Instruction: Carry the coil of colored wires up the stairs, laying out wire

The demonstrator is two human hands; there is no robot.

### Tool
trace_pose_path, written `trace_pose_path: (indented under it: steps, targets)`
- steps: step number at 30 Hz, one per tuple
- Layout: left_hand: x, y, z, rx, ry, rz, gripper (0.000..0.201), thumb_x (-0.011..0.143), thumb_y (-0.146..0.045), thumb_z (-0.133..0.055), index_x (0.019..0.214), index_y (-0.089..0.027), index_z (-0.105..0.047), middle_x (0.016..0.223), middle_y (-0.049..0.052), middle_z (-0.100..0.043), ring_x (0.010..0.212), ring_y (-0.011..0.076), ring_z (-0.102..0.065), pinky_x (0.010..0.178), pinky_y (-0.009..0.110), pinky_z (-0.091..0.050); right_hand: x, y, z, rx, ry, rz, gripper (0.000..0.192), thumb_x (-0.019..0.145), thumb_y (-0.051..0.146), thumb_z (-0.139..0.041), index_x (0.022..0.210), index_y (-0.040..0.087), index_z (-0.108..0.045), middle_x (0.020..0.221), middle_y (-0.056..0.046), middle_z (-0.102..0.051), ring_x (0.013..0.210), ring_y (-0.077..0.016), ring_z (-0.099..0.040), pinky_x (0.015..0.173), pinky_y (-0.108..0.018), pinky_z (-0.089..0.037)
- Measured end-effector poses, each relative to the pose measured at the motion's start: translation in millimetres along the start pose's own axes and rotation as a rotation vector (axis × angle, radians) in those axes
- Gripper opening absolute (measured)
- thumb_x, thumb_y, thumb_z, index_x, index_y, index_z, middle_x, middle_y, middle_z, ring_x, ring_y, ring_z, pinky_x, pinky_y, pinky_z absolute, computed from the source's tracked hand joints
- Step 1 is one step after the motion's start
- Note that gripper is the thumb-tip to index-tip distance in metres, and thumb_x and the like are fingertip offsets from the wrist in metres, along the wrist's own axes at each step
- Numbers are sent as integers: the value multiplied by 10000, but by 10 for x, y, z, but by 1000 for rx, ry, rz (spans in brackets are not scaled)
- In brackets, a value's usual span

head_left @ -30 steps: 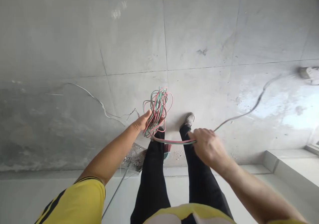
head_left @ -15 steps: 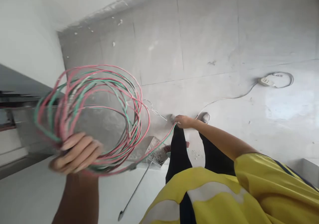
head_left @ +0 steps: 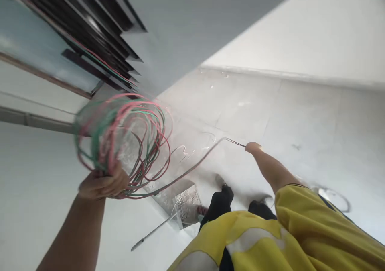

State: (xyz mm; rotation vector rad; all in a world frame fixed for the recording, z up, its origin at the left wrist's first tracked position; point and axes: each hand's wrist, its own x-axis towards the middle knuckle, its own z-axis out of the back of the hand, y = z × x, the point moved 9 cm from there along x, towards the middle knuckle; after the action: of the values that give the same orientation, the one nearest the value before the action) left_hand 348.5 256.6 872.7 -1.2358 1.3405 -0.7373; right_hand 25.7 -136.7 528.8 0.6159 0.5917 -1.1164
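Observation:
A loose coil of red and green electrical wire (head_left: 150, 146) hangs from my left hand (head_left: 104, 182), whose fingers are wrapped round the bundled loops. Motion blurs the coil's left side. From its lower edge a paired length of the same wire runs up and right to my right hand (head_left: 253, 147). That hand is closed on the wire, held out above the floor, and the wire's end beyond my fingers is hidden.
A long-handled dustpan (head_left: 188, 198) with rubble in it lies by my feet, next to a red-bristled brush (head_left: 202, 210). Dark metal strips (head_left: 99, 30) stand at the upper left by a window. White wire scraps (head_left: 185, 152) lie on the dusty floor (head_left: 240, 114).
My view has swung left, bringing the window and dark strips in. My right hand has moved farther out from my body with the wire. My left hand still grips the coil.

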Motion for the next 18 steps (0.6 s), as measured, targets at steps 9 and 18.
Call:
trace_pose_path:
  steps: [9, 18]
  targets:
    - [246, 493, 108, 45, -62, 64, 305, 696, -342, -788, 702, -154, -548, 469, -27, -480, 395, 80, -391, 420, 220, -310, -1266, 3025, 1570, 613, 159, 337, 397, 852, 503, -623, 687, 181, -456, 494, 62, -320, 426, -70, -293, 427, -223, -341]
    - [81, 321, 867, -424, -288, -171, 327, 751, -244, -741, 592, -148, -472, 476, -62, -383, 377, 38, -331, 426, 191, -371, -2407, 4104, 1857, 663, 516, 852, 306, 963, 341, -507, 771, 113, -574, 608, 31, -387, 485, -57, -345, 448, -187, -294]
